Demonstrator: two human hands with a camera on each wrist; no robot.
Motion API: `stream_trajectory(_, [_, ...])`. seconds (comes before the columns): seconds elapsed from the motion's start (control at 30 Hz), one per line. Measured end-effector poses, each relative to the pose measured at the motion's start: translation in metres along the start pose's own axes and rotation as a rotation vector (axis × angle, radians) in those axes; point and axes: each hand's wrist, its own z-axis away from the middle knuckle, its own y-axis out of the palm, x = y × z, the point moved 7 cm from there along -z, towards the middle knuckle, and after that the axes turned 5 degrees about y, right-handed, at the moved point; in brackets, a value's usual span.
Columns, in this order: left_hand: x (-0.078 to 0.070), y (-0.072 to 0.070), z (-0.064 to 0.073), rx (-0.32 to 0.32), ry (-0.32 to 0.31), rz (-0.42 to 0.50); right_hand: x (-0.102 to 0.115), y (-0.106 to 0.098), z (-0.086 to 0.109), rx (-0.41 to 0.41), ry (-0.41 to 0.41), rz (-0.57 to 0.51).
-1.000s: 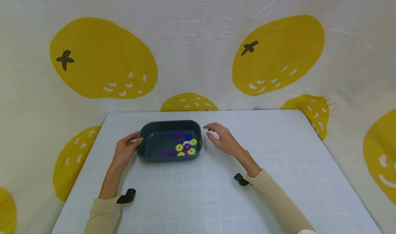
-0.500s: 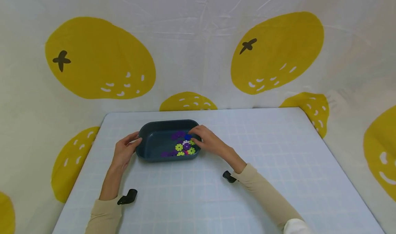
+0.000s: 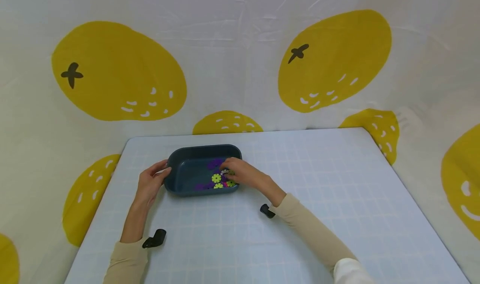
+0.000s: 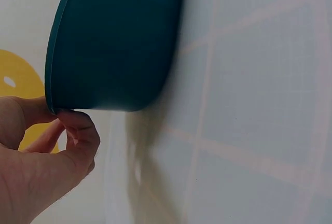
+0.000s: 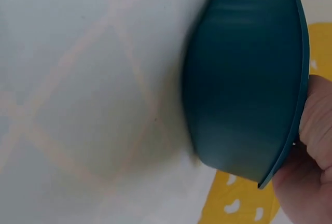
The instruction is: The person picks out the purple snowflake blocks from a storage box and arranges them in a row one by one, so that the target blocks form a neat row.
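Observation:
A dark teal plastic basin (image 3: 187, 176) sits on the table, left of its middle. Inside, gathered toward its right side, lie several flower-shaped plastic discs (image 3: 216, 178), mostly yellow-green and purple. My left hand (image 3: 147, 186) pinches the basin's left rim between thumb and fingers; the left wrist view shows this hand (image 4: 57, 149) at the end wall's lip. My right hand (image 3: 245, 174) reaches over the right rim, its fingertips down among the discs and covering some of them. I cannot tell whether it holds a disc, because the basin's wall (image 5: 241, 94) hides the fingertips in the right wrist view.
The table (image 3: 232, 238) wears a pale blue checked cover. Behind it hangs a white cloth (image 3: 232, 67) printed with large yellow fruit. A small black camera mount (image 3: 154, 238) is at the left wrist, and another black mount (image 3: 267, 211) at the right.
My right hand has moved left from beside the basin, over its right rim and down onto the discs, now covering the blue one. My left hand and the basin stay in place.

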Motion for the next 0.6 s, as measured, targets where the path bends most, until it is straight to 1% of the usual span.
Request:
stream_trajectory(0.13, [-0.0004, -0.0001, -0.0014, 0.005, -0.012, -0.012, 0.0029, 0.0032, -0.0062, 0.015, 0.017, 0.107])
stream_trajectory(0.33, [0.0001, -0.002, -0.001, 0.011, -0.024, -0.031, 0.0053, 0.0084, -0.0101, 0.012, 0.074, 0.244])
stream_trajectory(0.43, [0.0001, -0.002, -0.0012, 0.015, -0.023, -0.023, 0.0065, 0.0095, -0.0106, -0.004, 0.093, 0.284])
stream_trajectory(0.6, [0.0001, -0.0001, -0.0028, 0.029, -0.026, -0.018, 0.0081, 0.0099, -0.01, -0.027, 0.098, 0.332])
